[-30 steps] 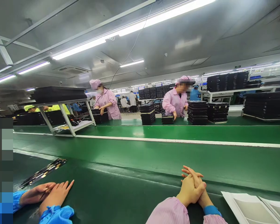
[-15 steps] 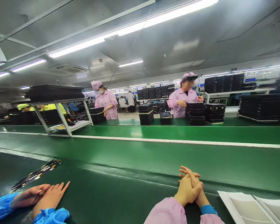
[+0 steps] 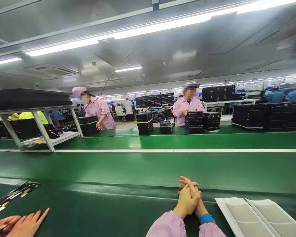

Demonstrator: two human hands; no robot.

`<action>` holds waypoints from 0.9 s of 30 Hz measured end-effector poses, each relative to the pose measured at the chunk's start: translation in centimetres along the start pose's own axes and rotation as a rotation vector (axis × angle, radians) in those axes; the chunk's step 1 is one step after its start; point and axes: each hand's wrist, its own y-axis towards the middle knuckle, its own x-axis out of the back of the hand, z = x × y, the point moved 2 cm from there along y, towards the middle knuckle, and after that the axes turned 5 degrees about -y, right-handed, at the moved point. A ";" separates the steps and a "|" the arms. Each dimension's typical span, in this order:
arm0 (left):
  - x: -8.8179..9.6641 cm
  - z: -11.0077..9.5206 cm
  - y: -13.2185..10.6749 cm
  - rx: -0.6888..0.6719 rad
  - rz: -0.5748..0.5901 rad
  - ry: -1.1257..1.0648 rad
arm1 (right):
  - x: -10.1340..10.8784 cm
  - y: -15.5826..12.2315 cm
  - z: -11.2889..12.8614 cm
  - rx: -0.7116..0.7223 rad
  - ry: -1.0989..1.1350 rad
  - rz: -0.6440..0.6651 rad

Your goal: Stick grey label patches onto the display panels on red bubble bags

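Observation:
My left hand (image 3: 186,201) and my right hand (image 3: 192,187) are clasped, fingers interlaced, resting on the near edge of a green conveyor belt (image 3: 148,168). They hold nothing else. My left hand lies on top, and a blue cuff shows at my right wrist. To their right lies an open white folder or sheet with grey panels (image 3: 256,215), not touching them. At the lower left, a co-worker's hand (image 3: 24,225) rests on the belt near a long dark strip with gold marks (image 3: 13,197).
Beyond the belt, several stacks of black flat items (image 3: 145,122) stand on a far green belt. Two co-workers in pink gowns (image 3: 98,110) (image 3: 187,105) work there. A white-legged shelf (image 3: 39,126) spans the belt at left. Overhead cables and lights run above.
My view has turned right, so everything shifts left in the frame and the co-worker's hands slide toward the left edge. My clasped hands stay put; the far right co-worker has moved to the stacks.

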 end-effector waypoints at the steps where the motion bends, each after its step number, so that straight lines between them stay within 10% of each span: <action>1: 0.0 0.0 0.0 -0.002 -0.002 0.002 | 0.1 0.1 -0.1 0.000 -0.003 0.005; 27: 0.1 -0.4 0.1 0.004 0.000 0.012 | -0.7 -1.6 1.0 0.056 -0.035 0.049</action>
